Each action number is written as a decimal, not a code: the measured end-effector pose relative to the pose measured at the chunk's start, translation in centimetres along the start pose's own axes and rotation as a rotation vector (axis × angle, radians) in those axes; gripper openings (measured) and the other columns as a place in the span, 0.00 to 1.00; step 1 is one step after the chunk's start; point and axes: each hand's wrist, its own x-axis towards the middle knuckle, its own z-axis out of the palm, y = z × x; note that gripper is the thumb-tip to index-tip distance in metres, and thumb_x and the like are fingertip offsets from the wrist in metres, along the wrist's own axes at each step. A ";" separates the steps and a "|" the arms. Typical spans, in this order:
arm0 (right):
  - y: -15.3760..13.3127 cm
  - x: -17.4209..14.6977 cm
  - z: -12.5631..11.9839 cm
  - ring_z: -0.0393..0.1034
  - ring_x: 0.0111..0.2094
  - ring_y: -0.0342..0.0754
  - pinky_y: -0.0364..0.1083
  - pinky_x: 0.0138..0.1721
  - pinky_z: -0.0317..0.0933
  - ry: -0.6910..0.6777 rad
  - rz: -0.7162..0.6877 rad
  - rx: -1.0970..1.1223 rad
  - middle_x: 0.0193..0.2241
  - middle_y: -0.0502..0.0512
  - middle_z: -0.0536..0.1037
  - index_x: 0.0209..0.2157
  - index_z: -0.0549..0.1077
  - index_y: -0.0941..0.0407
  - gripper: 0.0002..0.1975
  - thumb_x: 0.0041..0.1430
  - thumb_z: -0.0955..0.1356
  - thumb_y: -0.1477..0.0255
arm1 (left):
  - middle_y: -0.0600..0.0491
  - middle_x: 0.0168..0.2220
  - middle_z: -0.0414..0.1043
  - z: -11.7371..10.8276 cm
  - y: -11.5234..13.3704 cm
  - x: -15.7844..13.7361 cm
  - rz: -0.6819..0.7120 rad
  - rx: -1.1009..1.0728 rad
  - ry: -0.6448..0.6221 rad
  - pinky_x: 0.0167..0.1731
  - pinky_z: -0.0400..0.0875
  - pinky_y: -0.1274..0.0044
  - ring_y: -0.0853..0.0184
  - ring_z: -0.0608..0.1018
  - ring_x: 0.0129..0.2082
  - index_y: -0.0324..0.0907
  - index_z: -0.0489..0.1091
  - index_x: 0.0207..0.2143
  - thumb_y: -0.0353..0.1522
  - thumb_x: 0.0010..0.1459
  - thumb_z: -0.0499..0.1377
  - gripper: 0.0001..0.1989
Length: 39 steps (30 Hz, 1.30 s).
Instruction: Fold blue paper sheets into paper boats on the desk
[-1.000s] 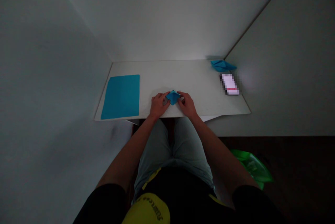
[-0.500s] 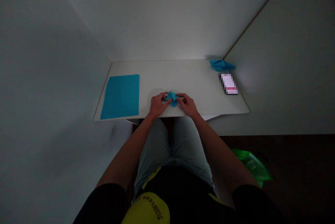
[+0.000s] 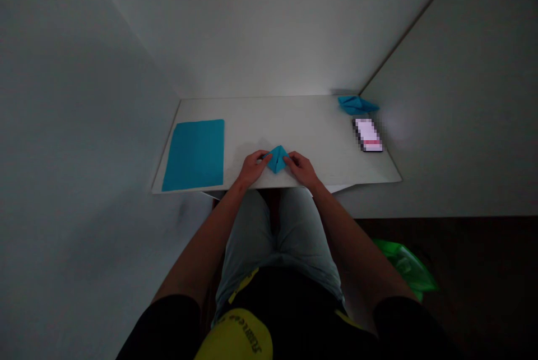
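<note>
A small piece of folded blue paper [image 3: 277, 159], diamond-shaped with a dark slit down its middle, is held between my two hands near the table's front edge. My left hand [image 3: 254, 168] pinches its left corner, thumb on top. On the opposite corner, my right hand [image 3: 301, 168] grips it the same way, with the thumb on the near face. The fingers behind the paper are partly hidden.
A flat blue sheet [image 3: 194, 155] lies on the left of the white table [image 3: 294, 119]. At the far right corner rests a folded blue paper boat [image 3: 356, 105], with a phone [image 3: 367, 134] just in front. A green bag [image 3: 406, 267] is on the floor at right.
The folded paper has gone from an uneven shape with raised flaps to a flatter diamond. Both thumbs have shifted slightly on it, and the hands stay in about the same place.
</note>
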 end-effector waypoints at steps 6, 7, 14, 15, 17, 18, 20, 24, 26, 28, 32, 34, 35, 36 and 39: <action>-0.7 0.0 -0.3 0.66 0.26 0.48 0.48 0.31 0.63 0.034 -0.006 -0.022 0.23 0.48 0.73 0.35 0.78 0.50 0.32 0.66 0.67 0.35 | 0.49 0.44 0.88 0.0 0.3 0.1 -0.021 -0.070 0.042 0.55 0.79 0.66 0.58 0.85 0.47 0.44 0.84 0.40 0.39 0.66 0.66 0.10; -0.7 0.0 -0.2 0.67 0.26 0.48 0.48 0.31 0.63 0.045 -0.002 -0.015 0.23 0.48 0.73 0.35 0.78 0.50 0.31 0.66 0.67 0.35 | 0.49 0.44 0.88 0.1 0.2 0.1 -0.023 -0.081 0.046 0.56 0.79 0.65 0.58 0.86 0.48 0.44 0.85 0.40 0.39 0.66 0.67 0.10; -0.5 0.1 -0.1 0.69 0.25 0.48 0.49 0.32 0.65 0.142 0.018 0.062 0.24 0.49 0.75 0.36 0.78 0.50 0.30 0.65 0.68 0.36 | 0.49 0.43 0.88 -0.1 0.1 0.1 -0.009 -0.126 0.088 0.54 0.78 0.67 0.59 0.85 0.47 0.43 0.85 0.40 0.40 0.66 0.67 0.11; -0.5 0.1 -0.1 0.69 0.25 0.48 0.49 0.31 0.65 0.159 0.025 0.074 0.23 0.48 0.74 0.36 0.77 0.50 0.30 0.65 0.68 0.36 | 0.49 0.43 0.88 -0.2 0.0 0.2 -0.020 -0.128 0.100 0.54 0.78 0.67 0.59 0.85 0.47 0.43 0.85 0.40 0.40 0.66 0.67 0.11; -0.3 0.2 -0.3 0.68 0.25 0.49 0.49 0.31 0.65 0.201 0.038 0.104 0.21 0.47 0.71 0.36 0.75 0.49 0.30 0.63 0.69 0.35 | 0.49 0.42 0.87 -0.3 -0.2 0.2 -0.050 -0.121 0.135 0.53 0.78 0.68 0.59 0.84 0.46 0.43 0.83 0.40 0.42 0.67 0.67 0.12; -0.2 0.3 -0.3 0.68 0.25 0.49 0.49 0.31 0.65 0.224 0.042 0.123 0.21 0.46 0.70 0.36 0.73 0.49 0.30 0.63 0.69 0.35 | 0.50 0.42 0.87 -0.4 -0.3 0.3 -0.062 -0.114 0.152 0.52 0.78 0.68 0.59 0.84 0.46 0.43 0.82 0.39 0.42 0.67 0.67 0.12; 0.0 0.5 -0.4 0.67 0.24 0.48 0.49 0.31 0.66 0.269 0.041 0.158 0.22 0.45 0.69 0.36 0.70 0.48 0.30 0.62 0.69 0.34 | 0.50 0.40 0.85 -0.4 -0.6 0.4 -0.072 -0.100 0.182 0.49 0.78 0.70 0.60 0.83 0.44 0.43 0.79 0.38 0.44 0.69 0.65 0.14; 0.6 0.7 -0.3 0.67 0.24 0.48 0.49 0.31 0.67 0.321 0.037 0.169 0.23 0.44 0.66 0.36 0.63 0.47 0.30 0.64 0.67 0.35 | 0.52 0.35 0.79 -0.2 -1.0 0.6 -0.099 -0.138 0.236 0.45 0.78 0.71 0.62 0.83 0.40 0.45 0.71 0.37 0.47 0.72 0.62 0.16; 0.9 0.7 -0.3 0.68 0.24 0.48 0.49 0.31 0.67 0.332 0.038 0.169 0.24 0.44 0.66 0.37 0.62 0.47 0.29 0.65 0.66 0.35 | 0.53 0.34 0.78 -0.2 -1.1 0.7 -0.120 -0.174 0.251 0.45 0.78 0.71 0.62 0.85 0.40 0.46 0.68 0.36 0.47 0.73 0.61 0.17; 1.1 0.8 -0.2 0.68 0.24 0.48 0.49 0.30 0.67 0.328 0.037 0.186 0.25 0.44 0.66 0.38 0.62 0.47 0.29 0.64 0.66 0.35 | 0.53 0.33 0.78 -0.2 -1.1 0.6 -0.124 -0.199 0.240 0.46 0.79 0.70 0.61 0.85 0.41 0.47 0.67 0.35 0.47 0.72 0.62 0.17; 1.2 0.8 -0.2 0.68 0.24 0.47 0.49 0.29 0.67 0.249 0.024 0.217 0.25 0.44 0.67 0.39 0.63 0.47 0.28 0.65 0.67 0.37 | 0.50 0.40 0.85 -0.4 -0.8 0.3 -0.092 -0.222 0.154 0.50 0.81 0.66 0.58 0.86 0.45 0.44 0.76 0.42 0.44 0.62 0.72 0.16; 1.0 0.7 -0.2 0.66 0.24 0.47 0.48 0.28 0.66 0.188 0.015 0.203 0.25 0.44 0.68 0.39 0.64 0.48 0.27 0.64 0.69 0.38 | 0.48 0.46 0.87 -0.5 -0.6 0.1 -0.081 -0.202 0.109 0.53 0.82 0.64 0.56 0.86 0.49 0.44 0.80 0.48 0.43 0.55 0.77 0.22; 0.9 0.6 -0.2 0.66 0.25 0.46 0.48 0.28 0.65 0.159 0.011 0.195 0.26 0.45 0.69 0.39 0.65 0.48 0.28 0.62 0.71 0.38 | 0.47 0.48 0.87 -0.5 -0.5 0.0 -0.078 -0.193 0.098 0.55 0.81 0.62 0.54 0.86 0.51 0.44 0.81 0.49 0.43 0.53 0.78 0.24; 0.7 0.5 -0.2 0.66 0.26 0.47 0.48 0.29 0.65 0.134 0.009 0.188 0.27 0.45 0.70 0.39 0.67 0.48 0.29 0.59 0.74 0.39 | 0.48 0.49 0.87 -0.5 -0.4 -0.1 -0.078 -0.186 0.091 0.56 0.81 0.61 0.53 0.85 0.52 0.44 0.82 0.48 0.43 0.53 0.78 0.23; 0.0 0.1 -0.4 0.66 0.29 0.47 0.48 0.31 0.65 0.070 0.019 0.157 0.27 0.46 0.72 0.38 0.73 0.50 0.29 0.51 0.80 0.42 | 0.49 0.42 0.87 -0.4 -0.1 -0.1 -0.087 -0.172 0.059 0.54 0.81 0.60 0.53 0.85 0.48 0.45 0.82 0.38 0.45 0.53 0.77 0.17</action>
